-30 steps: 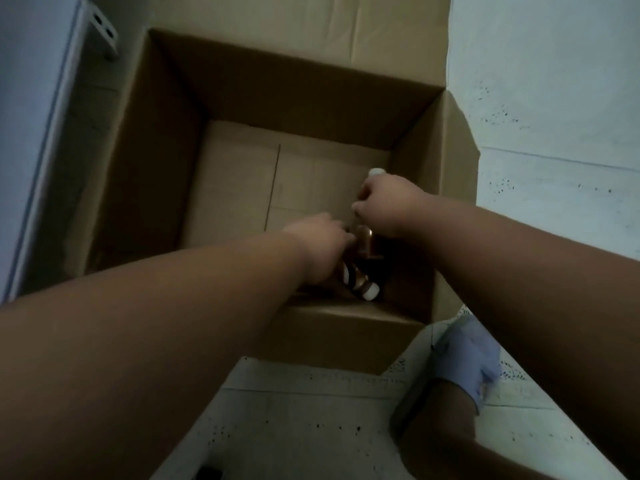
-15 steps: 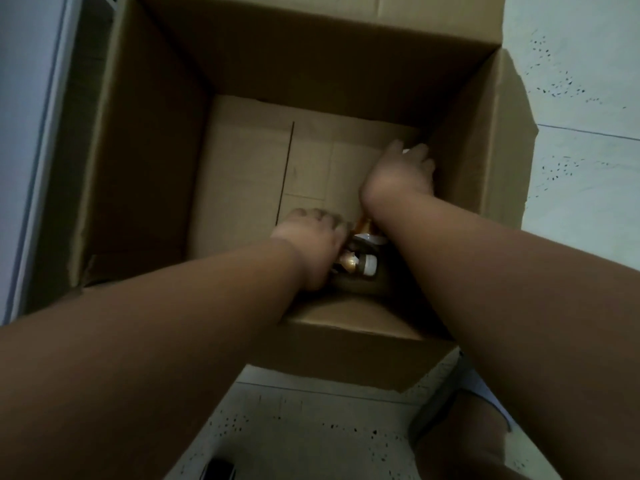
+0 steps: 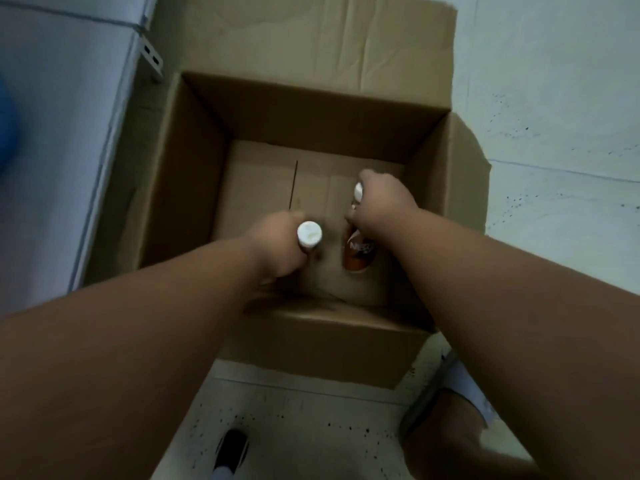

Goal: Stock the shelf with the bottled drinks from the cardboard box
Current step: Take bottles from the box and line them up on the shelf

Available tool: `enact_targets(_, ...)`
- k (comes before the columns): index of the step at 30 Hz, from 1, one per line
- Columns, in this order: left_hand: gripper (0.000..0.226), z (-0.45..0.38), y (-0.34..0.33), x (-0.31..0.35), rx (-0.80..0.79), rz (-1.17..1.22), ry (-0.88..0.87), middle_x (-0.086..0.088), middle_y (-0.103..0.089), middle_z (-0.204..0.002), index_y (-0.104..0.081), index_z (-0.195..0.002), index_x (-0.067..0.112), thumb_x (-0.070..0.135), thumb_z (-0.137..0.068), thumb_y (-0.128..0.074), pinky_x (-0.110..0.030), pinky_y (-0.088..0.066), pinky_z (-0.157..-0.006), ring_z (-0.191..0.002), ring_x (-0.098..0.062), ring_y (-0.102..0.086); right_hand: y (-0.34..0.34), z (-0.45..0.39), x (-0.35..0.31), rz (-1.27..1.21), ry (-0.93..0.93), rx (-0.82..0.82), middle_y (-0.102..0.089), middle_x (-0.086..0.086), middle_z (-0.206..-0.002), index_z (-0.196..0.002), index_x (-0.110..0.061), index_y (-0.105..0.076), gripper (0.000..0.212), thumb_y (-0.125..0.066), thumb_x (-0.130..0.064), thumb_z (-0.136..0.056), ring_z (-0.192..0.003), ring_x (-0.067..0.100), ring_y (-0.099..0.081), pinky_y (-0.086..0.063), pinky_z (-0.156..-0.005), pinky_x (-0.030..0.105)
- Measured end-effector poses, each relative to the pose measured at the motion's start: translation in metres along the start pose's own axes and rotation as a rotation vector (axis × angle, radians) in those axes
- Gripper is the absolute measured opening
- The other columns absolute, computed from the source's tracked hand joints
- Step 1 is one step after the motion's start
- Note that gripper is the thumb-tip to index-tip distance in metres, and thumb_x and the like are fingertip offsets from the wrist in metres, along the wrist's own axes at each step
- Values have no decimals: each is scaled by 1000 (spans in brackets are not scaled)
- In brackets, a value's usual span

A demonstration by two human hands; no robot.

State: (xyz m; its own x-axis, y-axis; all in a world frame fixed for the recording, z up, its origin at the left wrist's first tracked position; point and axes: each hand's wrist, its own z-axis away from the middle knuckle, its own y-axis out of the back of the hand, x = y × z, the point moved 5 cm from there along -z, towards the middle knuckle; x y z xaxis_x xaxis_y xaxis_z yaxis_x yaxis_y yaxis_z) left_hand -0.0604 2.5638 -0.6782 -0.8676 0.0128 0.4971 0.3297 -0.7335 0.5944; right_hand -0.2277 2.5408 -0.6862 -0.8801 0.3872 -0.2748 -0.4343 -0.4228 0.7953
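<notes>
Two bottled drinks mid-frame, inside the cardboard box [image 3: 194,174]. Left bottle [image 3: 309,234] shows its white cap, left hand [image 3: 277,247] wrapped closed around the body. Right bottle [image 3: 358,252], orange-brown label, gripped near the neck by the closed right hand [image 3: 382,202]. Box floor otherwise bare. Step: lifting out. Next, probably: raise both clear of the walls, swing to the pale shelf [image 3: 62,133] at left of frame.

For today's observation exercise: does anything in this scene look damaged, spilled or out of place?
Nothing spilled. The cardboard box has creased flaps, and its near wall looks scuffed and torn. Each hand holds a capped bottle: left hand, right hand.
</notes>
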Motion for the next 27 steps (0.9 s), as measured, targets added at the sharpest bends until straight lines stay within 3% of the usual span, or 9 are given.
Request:
enact_targets(5, 37, 75, 84, 36, 207, -116, 20, -7, -61, -103, -63, -97, 22, 41, -69, -78, -33, -43, -88, -105, -28, -52, 102, 84, -57, 92, 190, 220, -48, 8, -101, -101, -18, -48, 34, -67, -37, -80, -95, 31, -52, -46, -71, 39)
enact_targets(7, 36, 109, 127, 51, 332, -101, 23, -6, -60, -98, -65, -92, 22, 44, -66, -78, -34, -48, -82, -92, -25, -57, 145, 115, -92, 135, 281, 270, -46, 5, -96, -97, -20, -47, 31, -66, -37, -79, -88, 29, -54, -48, -68, 40)
enact_targets(10, 31, 166, 197, 68, 516, -14, 12, 2, -65, -82, -63, -79, 25, 44, -61, -80, -30, -48, -61, -75, -19, -62, 202, 158, -155, 241, 406, 286, -46, 6, -101, -99, -20, -48, 32, -68, -32, -78, -88, 31, -56, -50, -68, 40)
enact_targets(13, 37, 238, 264, 68, 745, 46, -54, 3, -64, -85, -58, -86, 28, 37, -59, -81, -33, -50, -66, -80, -21, -60, 242, 208, -227, 313, 533, 331, -46, 10, -105, -103, -18, -48, 34, -67, -26, -77, -87, 32, -54, -45, -67, 37)
enact_targets(18, 37, 349, 341, 33, 1007, 27, -155, 7, -59, -78, -47, -84, 29, 40, -61, -74, -29, -38, -55, -73, -19, -56, 267, 266, -337, 383, 662, 340, -55, 6, -89, -89, -17, -48, 30, -70, -23, -70, -77, 24, -52, -44, -61, 35)
enact_targets(21, 38, 391, 373, 7, 1051, 55, -208, 8, -61, -79, -45, -88, 34, 44, -65, -73, -31, -45, -58, -72, -15, -57, 278, 279, -387, 376, 740, 407, -53, 1, -79, -82, -22, -47, 26, -69, -31, -72, -67, 15, -47, -35, -49, 29)
enact_targets(27, 32, 410, 437, -41, 1057, -37, -147, 7, -60, -83, -51, -85, 30, 43, -65, -73, -34, -49, -64, -76, -14, -57, 295, 271, -461, 299, 850, 587, -50, -5, -69, -74, -26, -44, 35, -65, -54, -76, -63, 10, -45, -28, -46, 26)
